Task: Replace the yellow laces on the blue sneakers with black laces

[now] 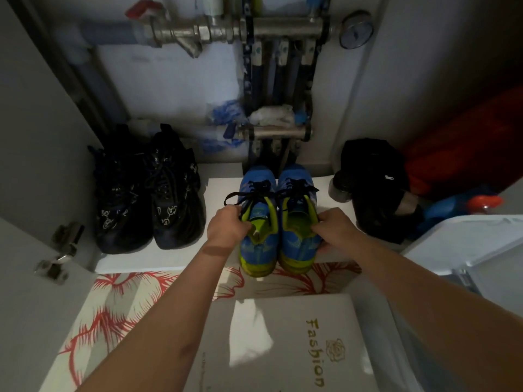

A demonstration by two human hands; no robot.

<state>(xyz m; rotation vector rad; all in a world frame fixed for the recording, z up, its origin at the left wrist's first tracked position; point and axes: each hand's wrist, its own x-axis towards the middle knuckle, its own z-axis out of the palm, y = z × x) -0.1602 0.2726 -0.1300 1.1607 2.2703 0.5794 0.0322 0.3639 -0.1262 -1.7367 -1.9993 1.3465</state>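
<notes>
Though it plays no part, a white box (pixel 283 343) marked "Fashion" lies nearest, on a red-flower mat (pixel 121 301). Past it both forearms reach fwd to the sneakers (pixel 259 250), which stand side by side on a white shelf (pixel 181 258), heels hanging just over its front edge, toes pointing away.

L hand (pixel 226 227) has fingers curled over the outer collar of the left shoe. R hand (pixel 334 230) does likewise on the right shoe's outer collar, w/ thumb down by the heel. Fingertips mostly hidden inside or behind the collars, so exact pinch can't be told.

Key relation: each shoe's long axis runs straight away from the person, heel near, toe far, and each hand is at the heel end of its own shoe. Neither hand is nearer than the other. Any push or pull would prob. go along that axis.

Laces (pixel 254 190) are black on both shoes and tied just beyond the fingers. No yellow lace visible, so the swap looks done, prob. just stowing left.

Further back: black shoes (pixel 147 193) at left of the shelf, well apart from the pair; a dark bag (pixel 373 188) at right; pipes (pixel 254 29) on the back wall.
</notes>
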